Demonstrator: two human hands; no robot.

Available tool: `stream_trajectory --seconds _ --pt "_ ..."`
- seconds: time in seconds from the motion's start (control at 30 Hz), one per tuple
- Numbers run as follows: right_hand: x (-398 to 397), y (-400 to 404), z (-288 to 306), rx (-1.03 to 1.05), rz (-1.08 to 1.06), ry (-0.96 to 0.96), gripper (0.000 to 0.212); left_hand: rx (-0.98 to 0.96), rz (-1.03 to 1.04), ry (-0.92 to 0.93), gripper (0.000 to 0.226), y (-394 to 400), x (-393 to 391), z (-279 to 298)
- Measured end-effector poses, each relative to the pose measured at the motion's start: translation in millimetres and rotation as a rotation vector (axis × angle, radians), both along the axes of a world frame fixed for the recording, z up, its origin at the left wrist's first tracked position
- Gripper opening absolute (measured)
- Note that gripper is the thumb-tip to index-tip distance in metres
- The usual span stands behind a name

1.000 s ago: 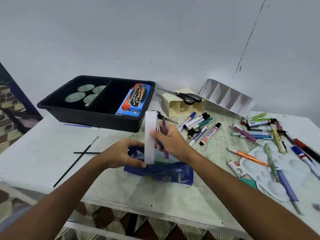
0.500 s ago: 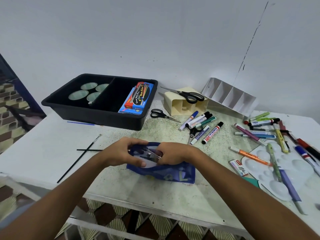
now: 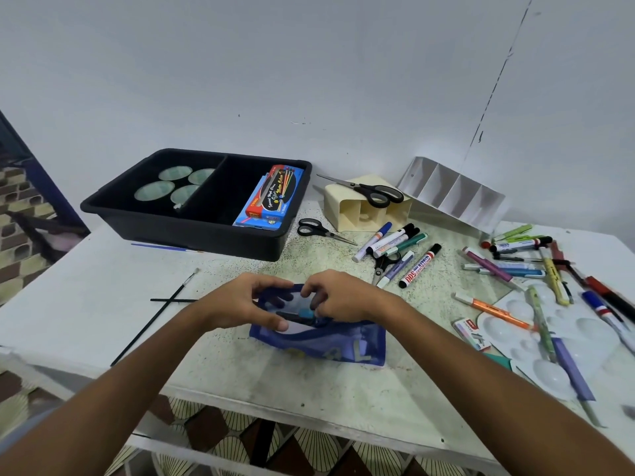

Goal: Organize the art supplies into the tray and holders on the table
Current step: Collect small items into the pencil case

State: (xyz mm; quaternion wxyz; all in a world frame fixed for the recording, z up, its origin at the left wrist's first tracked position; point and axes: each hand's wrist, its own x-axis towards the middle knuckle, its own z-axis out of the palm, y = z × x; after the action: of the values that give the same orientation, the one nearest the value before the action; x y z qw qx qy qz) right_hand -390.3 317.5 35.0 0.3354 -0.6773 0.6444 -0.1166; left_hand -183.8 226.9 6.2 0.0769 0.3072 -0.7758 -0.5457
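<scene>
Left hand point(image 3: 240, 305) grips mouth of blue pouch point(image 3: 319, 334) at table's near edge; right hand point(image 3: 338, 297) pinches opposite rim, fingers curled inside (contents dark, indistinct). Step: filling or closing pouch. Next likely: carry to black tray point(image 3: 192, 231).

We note a blue mesh pouch point(image 3: 326, 341) lying flat near the table's front edge, mouth held open, dark pens inside. Black two-compartment tray point(image 3: 192, 225) sits far left: four round pans left, a blue watercolour box point(image 3: 271, 197) right. Cream holder point(image 3: 364, 209) on its side, white divided holder point(image 3: 450, 194) tipped against the wall. Markers point(image 3: 398, 249) lie scattered right.
</scene>
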Motion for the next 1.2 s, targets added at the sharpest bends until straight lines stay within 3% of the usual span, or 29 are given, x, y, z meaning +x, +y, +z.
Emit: stream_trajectory --seconds 0.13,0.23,0.33,0.43,0.5,0.67,0.77,0.87,1.0,1.2 --pt "1 7 -1 -0.165 -0.032 -0.053 0.031 0.030 0.017 0.012 0.074 -1 -2 -1" --pt "-8 12 -4 -0.304 -0.002 0.029 0.022 0.035 0.028 0.040 0.076 -2 -3 0" --pt "-25 16 -12 -0.287 0.012 0.185 0.046 -0.017 0.051 0.006 0.070 -2 -5 -1" --pt "-35 24 -23 -0.306 -0.064 0.158 0.070 -0.129 0.135 -0.032 0.050 -3 -11 -6" --pt "-37 27 -32 -0.347 -0.112 0.162 0.075 -0.183 0.204 -0.043 0.038 -3 -14 -12" --pt "-36 31 -58 -0.451 -0.068 0.312 0.049 -0.475 0.279 -0.083 0.024 -4 -20 -26" --pt "-37 32 -66 -0.482 -0.040 0.387 0.042 -0.694 0.236 -0.215 0.031 -5 -29 -27" --pt "-46 35 -61 -0.554 -0.048 0.310 0.036 -0.845 0.221 -0.248 0.038 -2 -44 -21" --pt "-76 51 -52 -0.613 -0.193 0.189 0.029 -0.907 0.134 -0.174 0.037 9 -84 -11" --pt "-154 99 -34 -0.573 -0.563 0.197 0.023 -0.871 -0.127 0.006 0.036 39 -185 -5"
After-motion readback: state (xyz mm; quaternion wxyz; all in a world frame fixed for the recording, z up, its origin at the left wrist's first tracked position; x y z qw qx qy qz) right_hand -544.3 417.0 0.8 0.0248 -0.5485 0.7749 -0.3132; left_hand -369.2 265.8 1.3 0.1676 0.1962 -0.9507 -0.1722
